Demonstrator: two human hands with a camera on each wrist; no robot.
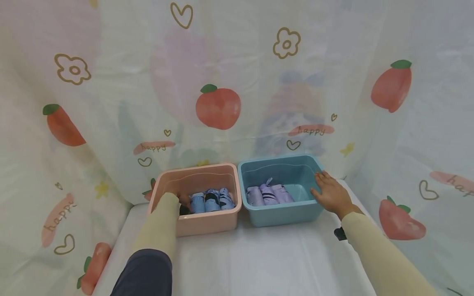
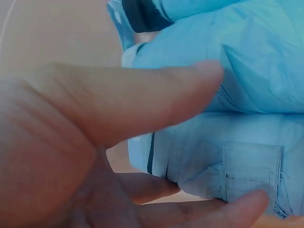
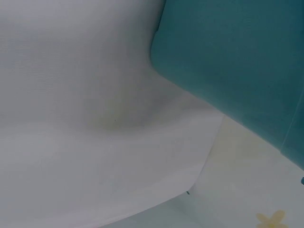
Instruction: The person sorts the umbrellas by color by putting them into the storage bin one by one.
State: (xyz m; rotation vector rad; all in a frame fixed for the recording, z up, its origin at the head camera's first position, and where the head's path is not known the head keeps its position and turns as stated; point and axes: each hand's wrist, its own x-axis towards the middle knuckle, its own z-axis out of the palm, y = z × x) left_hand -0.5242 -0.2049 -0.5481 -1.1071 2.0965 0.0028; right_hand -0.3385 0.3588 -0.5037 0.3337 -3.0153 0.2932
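In the head view, my left hand [image 1: 184, 200] reaches into the pink bin [image 1: 207, 222], beside the leftmost of several blue folded umbrellas [image 1: 198, 203]. The left wrist view shows the thumb lying along the upper side of a light-blue folded umbrella [image 2: 199, 156], with fingers around its lower side. Another blue folded umbrella [image 2: 190, 45] lies against it. My right hand [image 1: 329, 193] rests with fairly straight fingers on the right rim of the blue bin [image 1: 285, 219]. Inside that bin lie three purple folded umbrellas [image 1: 269, 194]. The right hand is outside the right wrist view.
Both bins stand side by side on a white tabletop [image 1: 240, 263], close to a printed curtain [image 1: 240, 53] with fruit and flower drawings. The curtain also hangs at the left and right. In the right wrist view, the blue bin's outer wall [image 3: 232, 52] fills the upper right.
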